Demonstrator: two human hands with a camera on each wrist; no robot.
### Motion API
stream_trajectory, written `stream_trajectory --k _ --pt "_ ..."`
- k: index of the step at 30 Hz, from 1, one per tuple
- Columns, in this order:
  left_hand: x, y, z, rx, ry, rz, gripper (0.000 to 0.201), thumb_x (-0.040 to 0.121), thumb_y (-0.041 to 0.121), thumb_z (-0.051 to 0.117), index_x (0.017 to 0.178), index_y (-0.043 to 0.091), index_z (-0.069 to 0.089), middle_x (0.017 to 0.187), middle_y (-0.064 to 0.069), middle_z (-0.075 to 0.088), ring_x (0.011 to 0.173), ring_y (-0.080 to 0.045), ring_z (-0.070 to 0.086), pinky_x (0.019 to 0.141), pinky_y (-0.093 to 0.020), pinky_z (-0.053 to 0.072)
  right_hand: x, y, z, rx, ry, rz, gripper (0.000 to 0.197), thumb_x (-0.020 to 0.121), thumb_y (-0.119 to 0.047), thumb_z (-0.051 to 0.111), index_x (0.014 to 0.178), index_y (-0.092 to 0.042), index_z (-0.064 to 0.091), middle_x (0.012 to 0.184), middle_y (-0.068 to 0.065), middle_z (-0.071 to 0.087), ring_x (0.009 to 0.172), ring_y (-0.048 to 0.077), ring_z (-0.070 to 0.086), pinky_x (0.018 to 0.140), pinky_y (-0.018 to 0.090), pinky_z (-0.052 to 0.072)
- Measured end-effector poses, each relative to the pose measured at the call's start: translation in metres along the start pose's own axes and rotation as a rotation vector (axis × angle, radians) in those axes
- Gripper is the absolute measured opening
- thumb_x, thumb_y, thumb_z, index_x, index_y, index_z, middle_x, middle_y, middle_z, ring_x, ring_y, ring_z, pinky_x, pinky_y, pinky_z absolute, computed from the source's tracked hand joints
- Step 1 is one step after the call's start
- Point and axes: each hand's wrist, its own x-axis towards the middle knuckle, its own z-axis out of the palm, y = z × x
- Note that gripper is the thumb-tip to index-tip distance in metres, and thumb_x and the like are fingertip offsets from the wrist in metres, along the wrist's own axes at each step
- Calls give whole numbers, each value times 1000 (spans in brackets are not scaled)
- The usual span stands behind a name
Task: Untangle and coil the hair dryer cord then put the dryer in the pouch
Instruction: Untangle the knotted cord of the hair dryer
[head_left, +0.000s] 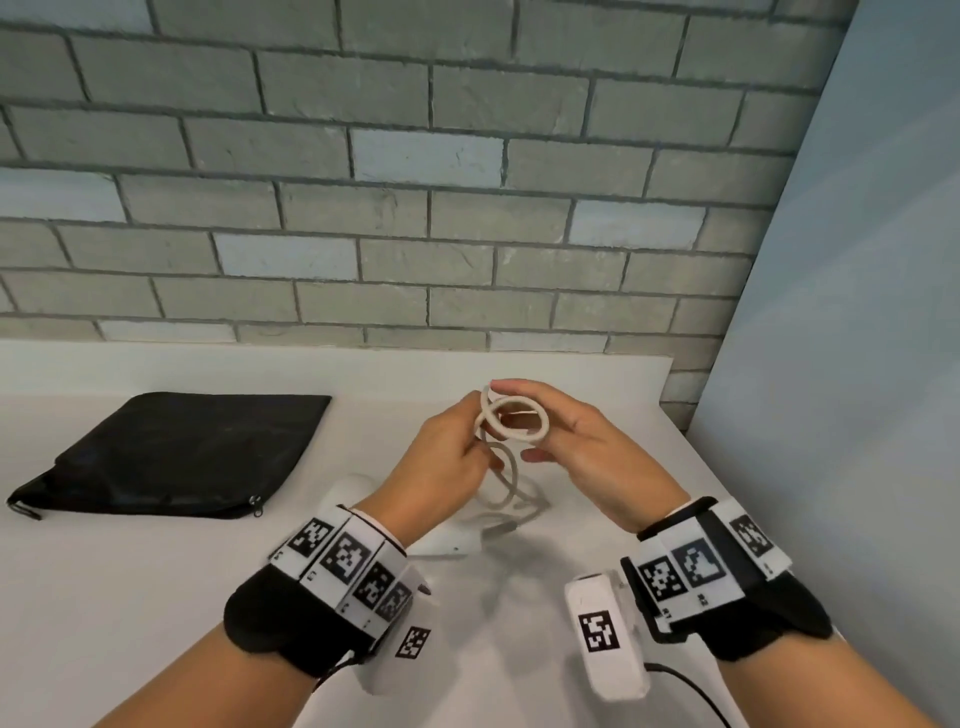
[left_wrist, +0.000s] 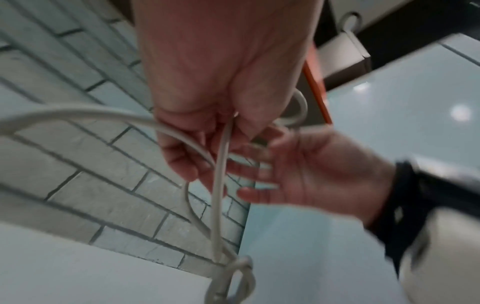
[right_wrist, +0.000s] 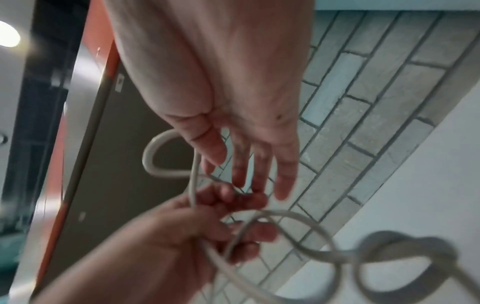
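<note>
The cream cord (head_left: 519, 435) is held up over the table in a couple of small loops. My left hand (head_left: 457, 447) grips the cord where the loops cross. My right hand (head_left: 558, 431) has straight fingers, and the loops lie round them; its thumb is free below. From the left hand (left_wrist: 207, 144) the cord (left_wrist: 219, 185) hangs down to a loose knot (left_wrist: 239, 273), blurred in the right wrist view (right_wrist: 389, 246). The white hair dryer (head_left: 441, 545) lies on the table, partly hidden behind my left wrist. The black pouch (head_left: 171, 457) lies flat at the left.
The white table (head_left: 156, 597) ends at a grey brick wall (head_left: 415, 234) behind. A pale blue wall (head_left: 857, 364) closes the right side. The pouch's zip pull (head_left: 254, 501) sits at its near right corner.
</note>
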Motion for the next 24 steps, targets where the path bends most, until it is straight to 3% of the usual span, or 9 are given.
stream_trajectory --k 4,6,10,12,13,15,17,20,24 --pt "2 1 -5 -268 -108 -98 31 82 -11 35 103 6 51 103 -20 59 87 -19 62 77 -31 53 2 21 7 -455 97 -119 27 84 -10 61 109 -17 52 98 -2 62 82 12 58 76 21 46" --pt "-1 1 -3 -256 -106 -91 20 89 -3 37 103 3 50 96 -15 61 90 -22 61 83 -41 53 3 27 13 -557 112 -142 26 84 -11 60 108 -14 52 85 2 62 74 17 57 68 20 42" --pt "2 -7 -14 -224 175 -117 23 96 20 40 81 13 57 72 3 64 77 -14 61 84 -32 49 4 34 7 -756 141 -147 20 90 -7 45 107 -9 56 87 2 59 80 20 54 68 22 34" --pt "5 -13 -27 -469 258 -238 31 96 20 39 71 14 54 52 7 57 58 -12 56 72 -30 52 3 39 -3 -546 196 -66 18 90 -2 41 92 -12 56 77 1 59 78 22 57 72 24 40" --pt "6 -15 -33 -640 254 -296 32 97 23 37 70 13 51 44 7 49 46 -9 49 61 -27 54 1 39 -7 -306 227 1 22 89 3 39 83 -13 53 69 2 56 72 23 58 76 30 43" --pt "6 -20 -44 -835 255 -396 34 98 32 33 72 14 46 38 9 32 33 -6 30 39 -20 43 -2 38 -18 262 219 81 28 83 11 35 70 -12 45 60 5 50 63 23 58 79 40 48" --pt "7 -27 -53 -874 291 -460 38 97 41 30 73 16 45 38 10 25 31 -5 21 32 -16 27 -8 38 -31 705 156 58 20 72 4 50 63 -13 45 54 3 45 54 21 54 78 42 53" --pt "8 -34 -60 -947 314 -518 45 94 50 27 78 15 51 37 10 22 29 -5 18 30 -15 20 -11 42 -49 916 231 47 26 66 -23 68 55 -17 45 45 -3 35 42 14 41 70 35 58" --pt "9 -32 -59 -1016 291 -504 52 92 55 21 95 17 56 38 9 21 30 -5 17 32 -15 18 -6 65 -56 985 601 137 41 92 -23 44 53 -12 48 41 -1 43 40 11 51 58 33 59"
